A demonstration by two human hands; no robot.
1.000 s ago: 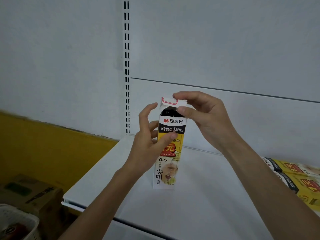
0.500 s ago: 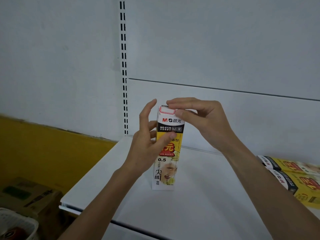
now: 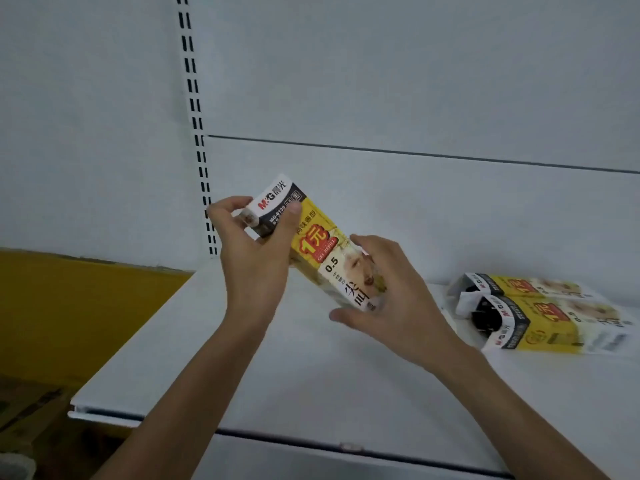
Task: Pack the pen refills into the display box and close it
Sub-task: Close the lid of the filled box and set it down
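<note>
A yellow, white and black display box [image 3: 318, 242] of pen refills is held above the white shelf [image 3: 311, 368], tilted with its top end up to the left. Its top flap looks shut. My left hand [image 3: 254, 251] grips the top end, thumb on the front and fingers round the back. My right hand [image 3: 388, 299] holds the lower end, fingers spread under and beside it. The refills inside are hidden.
Two more of the same boxes [image 3: 540, 313] lie on their sides at the right of the shelf, ends open with black refill tips showing. A slotted upright [image 3: 195, 126] runs up the back wall. Cardboard boxes [image 3: 31, 407] sit on the floor at lower left.
The box stood upright on the shelf while my right hand pressed its top flap down. It is now lifted and tilted, my left hand at the top end, my right at the bottom.
</note>
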